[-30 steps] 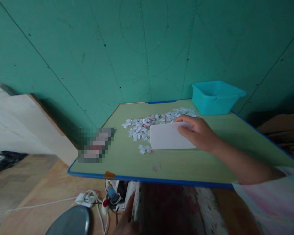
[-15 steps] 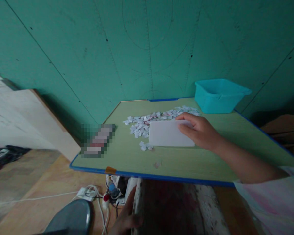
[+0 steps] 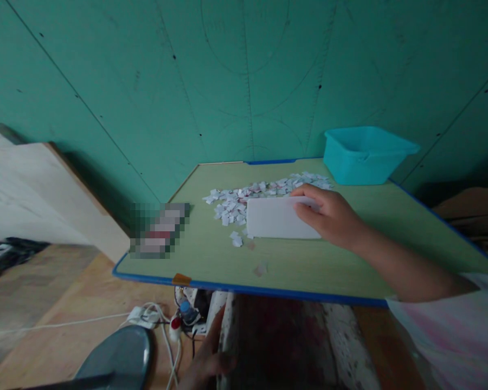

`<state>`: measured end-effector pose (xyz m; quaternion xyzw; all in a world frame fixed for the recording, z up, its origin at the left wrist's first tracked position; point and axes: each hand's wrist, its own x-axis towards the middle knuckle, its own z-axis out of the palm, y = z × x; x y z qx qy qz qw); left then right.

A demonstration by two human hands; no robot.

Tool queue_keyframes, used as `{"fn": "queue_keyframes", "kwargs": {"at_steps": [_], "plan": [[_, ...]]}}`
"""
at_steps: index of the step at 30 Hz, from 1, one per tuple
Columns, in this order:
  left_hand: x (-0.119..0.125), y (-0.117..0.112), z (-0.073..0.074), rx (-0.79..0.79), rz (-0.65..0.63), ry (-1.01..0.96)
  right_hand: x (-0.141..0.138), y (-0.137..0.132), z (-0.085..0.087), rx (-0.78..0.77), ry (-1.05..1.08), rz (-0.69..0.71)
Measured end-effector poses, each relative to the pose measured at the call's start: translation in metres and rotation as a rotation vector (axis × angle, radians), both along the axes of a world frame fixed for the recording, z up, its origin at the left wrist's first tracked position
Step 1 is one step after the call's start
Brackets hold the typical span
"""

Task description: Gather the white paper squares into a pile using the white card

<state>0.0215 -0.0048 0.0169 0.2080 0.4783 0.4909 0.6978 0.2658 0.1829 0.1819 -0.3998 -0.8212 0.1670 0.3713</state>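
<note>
Right grip (image 3: 331, 218) was clamped on the right end of the white panel (image 3: 270, 218), beside the paper scraps (image 3: 231, 208), over the surface (image 3: 341, 265) (contact unclear). Panel judged light, stiff, perhaps slick; that end seemed a sound hold. Left grip (image 3: 208, 355): closure could not be told.

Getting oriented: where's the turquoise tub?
In the head view, the tub stands at the table's back right, by the green wall, beyond the right hand.
</note>
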Motion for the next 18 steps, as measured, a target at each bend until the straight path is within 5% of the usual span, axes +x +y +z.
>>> {"fn": "queue_keyframes", "kwargs": {"at_steps": [9,18], "plan": [[-0.0015,-0.0021,-0.0004,-0.029,0.042,-0.009,0.0016,-0.0028,-0.0006,-0.085,0.020,0.102],[-0.0008,-0.0043,0.0051,-0.048,0.126,-0.038,-0.0032,-0.0038,-0.0039,0.042,-0.070,0.159]]}}
